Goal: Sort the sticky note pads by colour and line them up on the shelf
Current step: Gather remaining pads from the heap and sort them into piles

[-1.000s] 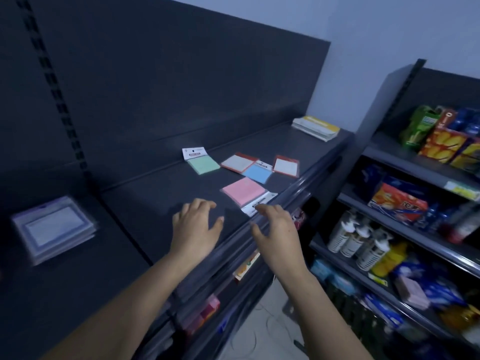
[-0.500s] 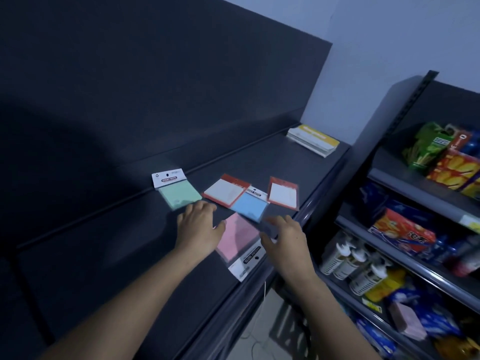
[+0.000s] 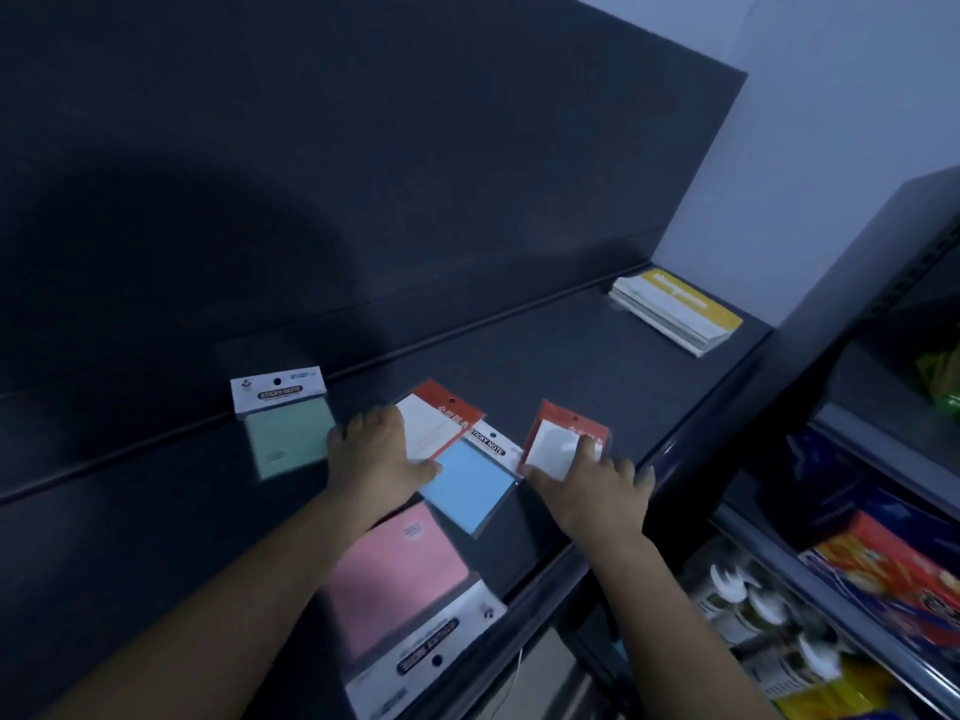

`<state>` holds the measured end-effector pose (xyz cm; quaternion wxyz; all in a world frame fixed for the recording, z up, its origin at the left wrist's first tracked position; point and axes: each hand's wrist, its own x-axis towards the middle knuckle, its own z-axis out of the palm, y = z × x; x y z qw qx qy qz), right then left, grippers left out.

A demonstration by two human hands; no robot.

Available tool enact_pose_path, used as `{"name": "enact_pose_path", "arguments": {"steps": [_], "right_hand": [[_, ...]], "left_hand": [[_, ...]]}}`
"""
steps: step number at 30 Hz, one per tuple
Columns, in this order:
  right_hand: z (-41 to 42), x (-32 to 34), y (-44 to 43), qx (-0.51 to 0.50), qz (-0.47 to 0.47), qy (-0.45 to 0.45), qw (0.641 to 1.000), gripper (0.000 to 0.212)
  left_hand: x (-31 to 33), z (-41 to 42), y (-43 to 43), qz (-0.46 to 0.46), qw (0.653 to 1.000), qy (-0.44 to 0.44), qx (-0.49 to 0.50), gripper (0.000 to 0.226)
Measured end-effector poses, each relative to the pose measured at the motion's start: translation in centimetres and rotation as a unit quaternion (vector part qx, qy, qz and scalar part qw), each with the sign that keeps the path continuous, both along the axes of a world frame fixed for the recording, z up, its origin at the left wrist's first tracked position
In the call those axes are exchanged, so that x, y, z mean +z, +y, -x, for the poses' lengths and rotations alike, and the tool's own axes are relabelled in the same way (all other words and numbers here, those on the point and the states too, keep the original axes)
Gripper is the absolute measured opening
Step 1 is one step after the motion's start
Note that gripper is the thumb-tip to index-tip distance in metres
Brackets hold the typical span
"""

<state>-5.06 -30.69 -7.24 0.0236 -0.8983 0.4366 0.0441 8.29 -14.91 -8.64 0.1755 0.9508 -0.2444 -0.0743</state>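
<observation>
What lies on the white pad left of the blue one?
The left grip lies over this white pad, hiding its left and lower edges; its red header and upper white area show.

Dark shelf (image 3: 597, 366) here, everything lying flat on it. Green pad (image 3: 288, 433) sits furthest left, up by the back ledge. Next over is a white pad with a red header (image 3: 436, 426), its corner overlapping the blue pad (image 3: 470, 485), then a second red-header white pad (image 3: 563, 439) just beside that. Pink pad (image 3: 395, 579) is nearest, header right at the front edge. A yellow-topped stack of booklets (image 3: 675, 311) sits well apart in the far right corner.
</observation>
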Motion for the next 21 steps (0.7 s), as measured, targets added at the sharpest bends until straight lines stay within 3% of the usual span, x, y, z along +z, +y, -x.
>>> {"name": "enact_pose_path", "arguments": {"steps": [4,8,12,14,16,18,21], "right_hand": [[-2.5,-0.5,-3.2,0.038,-0.029,0.026,0.999,0.100],[-4.7,0.2,-6.3,0.077,-0.153,-0.062,0.983,0.107],[-6.5,0.4,-8.0,0.107,-0.215,-0.126,0.963,0.111],[-7.1,0.1,-8.5,0.098,-0.275,-0.184,0.939,0.110],[-7.8,-0.1,-8.8,0.078,-0.362,-0.237,0.898,0.104],[-8.5,-0.1,-9.0,0.068,-0.421,-0.284,0.859,0.079],[-9.2,0.7,-8.3,0.089,-0.455,-0.360,0.809,0.026]], "left_hand": [[1.1,-1.6,-2.6,-0.021,0.995,0.069,0.075,0.083],[1.6,-2.7,-4.4,-0.026,0.984,0.114,0.131,0.100],[2.0,-2.8,-5.3,-0.014,0.976,0.121,0.182,0.116],[2.2,-2.8,-5.3,0.019,0.970,0.110,0.214,0.103],[2.4,-2.8,-4.9,0.115,0.961,0.110,0.227,0.066],[2.9,-2.5,-4.3,0.214,0.942,0.113,0.234,0.033],[3.7,-1.9,-3.1,0.294,0.913,0.093,0.266,0.018]]}}
